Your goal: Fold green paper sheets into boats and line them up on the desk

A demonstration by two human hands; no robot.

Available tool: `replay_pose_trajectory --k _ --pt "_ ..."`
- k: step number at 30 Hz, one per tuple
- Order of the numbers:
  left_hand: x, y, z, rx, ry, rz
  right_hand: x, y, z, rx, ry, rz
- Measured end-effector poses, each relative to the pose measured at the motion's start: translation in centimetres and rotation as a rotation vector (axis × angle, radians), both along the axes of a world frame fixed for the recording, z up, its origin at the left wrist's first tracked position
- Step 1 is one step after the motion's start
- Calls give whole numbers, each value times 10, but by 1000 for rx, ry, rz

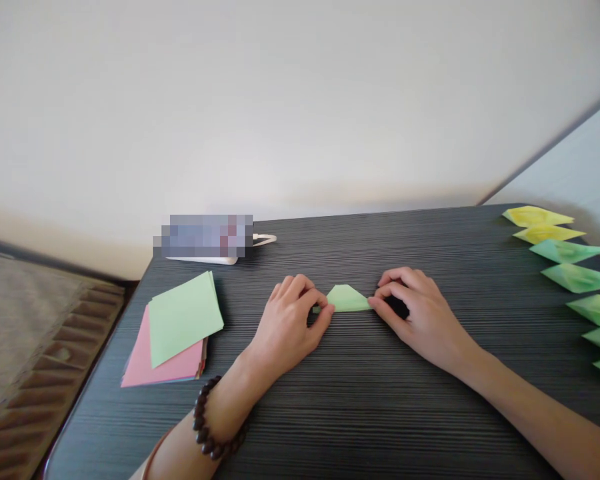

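A small folded piece of light green paper [347, 299] lies on the dark striped table [360, 393] in the middle. My left hand [290, 320] pinches its left end with thumb and fingers closed. My right hand [415, 310] pinches its right end the same way. A dark bead bracelet circles my left wrist.
A stack of square coloured sheets [177, 330], green on top and pink below, lies at the left. A row of folded yellow and green paper shapes [567, 263] runs along the right edge. A white device with a cable [205, 250] sits at the back by the wall.
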State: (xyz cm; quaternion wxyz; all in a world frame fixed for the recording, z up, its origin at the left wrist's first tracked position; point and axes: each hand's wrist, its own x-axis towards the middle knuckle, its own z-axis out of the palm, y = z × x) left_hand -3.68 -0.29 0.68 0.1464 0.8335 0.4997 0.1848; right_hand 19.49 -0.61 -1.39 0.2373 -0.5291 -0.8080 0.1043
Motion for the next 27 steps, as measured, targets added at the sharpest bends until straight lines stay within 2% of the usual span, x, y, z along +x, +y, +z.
replay_pose_trajectory --k 6,14,22,27 --pt "1 1 1 -27 37 92 -2 -1 1 -67 -5 -43" --pt "-1 2 3 -40 30 85 -1 1 3 -65 2 3" --pt "4 -3 -2 -18 34 161 -1 1 4 -79 -14 -6" --pt "-2 2 -4 -74 26 165 1 3 11 -161 8 22"
